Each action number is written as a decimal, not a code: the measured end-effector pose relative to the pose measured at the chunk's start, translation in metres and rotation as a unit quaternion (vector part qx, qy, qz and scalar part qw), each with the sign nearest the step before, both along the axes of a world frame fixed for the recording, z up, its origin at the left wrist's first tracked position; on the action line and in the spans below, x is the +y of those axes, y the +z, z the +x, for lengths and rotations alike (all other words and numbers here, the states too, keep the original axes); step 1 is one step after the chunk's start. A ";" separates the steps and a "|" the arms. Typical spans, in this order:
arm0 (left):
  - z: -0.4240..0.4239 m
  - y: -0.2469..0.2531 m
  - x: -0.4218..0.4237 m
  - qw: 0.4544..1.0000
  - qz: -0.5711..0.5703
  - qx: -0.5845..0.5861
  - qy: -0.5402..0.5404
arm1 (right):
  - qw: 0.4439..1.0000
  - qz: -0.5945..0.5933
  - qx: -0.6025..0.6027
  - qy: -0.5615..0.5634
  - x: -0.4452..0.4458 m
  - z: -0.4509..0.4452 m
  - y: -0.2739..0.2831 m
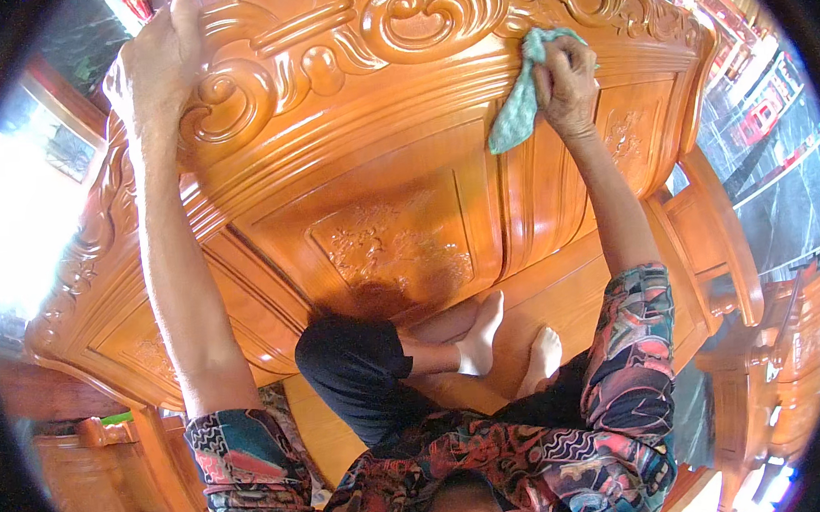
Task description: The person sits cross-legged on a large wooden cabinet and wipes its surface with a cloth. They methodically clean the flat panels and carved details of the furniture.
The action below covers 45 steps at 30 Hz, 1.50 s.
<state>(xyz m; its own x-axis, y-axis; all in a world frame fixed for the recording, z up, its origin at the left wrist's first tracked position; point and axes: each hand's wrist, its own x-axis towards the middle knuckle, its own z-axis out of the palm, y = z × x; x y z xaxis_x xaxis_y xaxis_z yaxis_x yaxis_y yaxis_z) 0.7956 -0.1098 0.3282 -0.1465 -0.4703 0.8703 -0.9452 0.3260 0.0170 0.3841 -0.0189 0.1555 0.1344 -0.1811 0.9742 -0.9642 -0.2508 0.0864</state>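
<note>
Before me rises the glossy wooden backrest (404, 134) of a large carved bench or sofa. My right hand (571, 84) is closed around a pale green cloth (515, 115), bunched in the fingers against the moulding under the carved top rail (432, 18). The cloth's loose end hangs down over the backrest. At the upper left, my left hand (160, 64) grips the rail's outer edge beside a carved scroll (228, 102); its fingertips are partly hidden. A relief-carved panel (392, 243) lies below, between my arms.
My knee (350, 370) and feet in light socks (484, 335) are on the wooden seat (578, 282). An armrest (722, 239) stands at the right, with more wooden furniture (771, 376) beyond. Dark veined floor tiles (782, 188) and red items show at the far right.
</note>
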 end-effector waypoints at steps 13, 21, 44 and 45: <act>-0.014 0.004 0.020 0.998 -0.017 0.005 -0.060 | 0.997 -0.023 -0.063 0.024 -0.001 0.068 0.021; -0.035 0.026 0.025 0.989 -0.069 -0.086 -0.100 | 0.997 -0.051 -0.060 0.022 -0.002 0.094 0.010; -0.075 0.010 0.007 0.993 0.046 -0.032 -0.106 | 0.997 0.077 -0.003 -0.005 -0.018 0.093 0.049; -0.073 0.010 0.004 0.993 0.047 -0.035 -0.103 | 0.997 0.069 -0.008 -0.029 -0.022 0.081 0.042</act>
